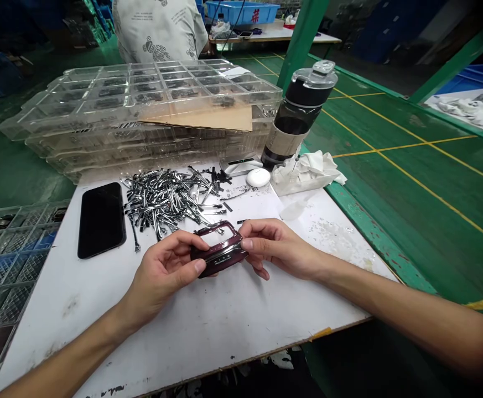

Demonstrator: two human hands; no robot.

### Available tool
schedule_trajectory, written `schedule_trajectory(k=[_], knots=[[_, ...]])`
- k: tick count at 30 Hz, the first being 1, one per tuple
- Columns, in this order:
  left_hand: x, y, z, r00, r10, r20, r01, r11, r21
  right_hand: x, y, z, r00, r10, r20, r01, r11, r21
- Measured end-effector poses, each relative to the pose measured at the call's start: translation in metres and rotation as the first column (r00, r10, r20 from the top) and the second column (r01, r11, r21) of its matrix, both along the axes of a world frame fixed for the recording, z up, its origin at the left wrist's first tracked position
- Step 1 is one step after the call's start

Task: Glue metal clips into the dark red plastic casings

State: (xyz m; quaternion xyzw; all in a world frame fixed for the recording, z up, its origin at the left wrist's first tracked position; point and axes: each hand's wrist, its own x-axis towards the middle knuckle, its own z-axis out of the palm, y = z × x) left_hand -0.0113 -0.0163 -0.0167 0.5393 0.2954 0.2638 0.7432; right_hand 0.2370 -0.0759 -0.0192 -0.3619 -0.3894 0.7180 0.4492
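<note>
Between both hands, above the white tabletop, is a glossy dark maroon plastic casing (224, 258) with an opening in its upper part and small pale lettering on the lower part. My left hand (175, 261) pinches its left end between thumb and fingers. At the right end, my right hand (272, 246) grips it with thumb and index finger, the other fingers curled below. Just beyond the casing lies a heap of shiny metal-and-black strips (162, 196). A few small black pieces (220, 176) are scattered at the heap's right side.
A black phone (102, 220) lies left of the heap. Stacked clear compartment trays (141, 102) with cardboard (208, 118) stand behind. A dark bottle (293, 113), white oval case (258, 177) and tissue box (307, 174) are at back right. A person (158, 30) is beyond the trays.
</note>
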Motion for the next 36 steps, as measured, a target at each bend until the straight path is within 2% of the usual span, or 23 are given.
schedule_trajectory(k=[17,29,33,36], knots=[[0.000,0.002,0.003,1.000,-0.018,-0.007,0.018,0.999,0.045,0.000,0.000,-0.003,0.998,-0.014,0.066,0.012,0.999,0.035],[0.001,0.001,0.002,0.999,-0.038,-0.023,0.040,0.997,0.067,-0.001,-0.002,-0.003,0.999,-0.037,0.037,0.036,0.999,0.037],[-0.001,0.000,0.001,0.997,-0.072,-0.030,0.074,0.996,0.049,-0.004,-0.003,-0.004,0.998,-0.058,0.022,0.057,0.997,0.046],[-0.011,0.009,0.005,0.977,-0.214,0.013,0.212,0.974,0.080,-0.005,-0.003,-0.003,0.994,-0.060,-0.097,0.059,0.998,-0.013]])
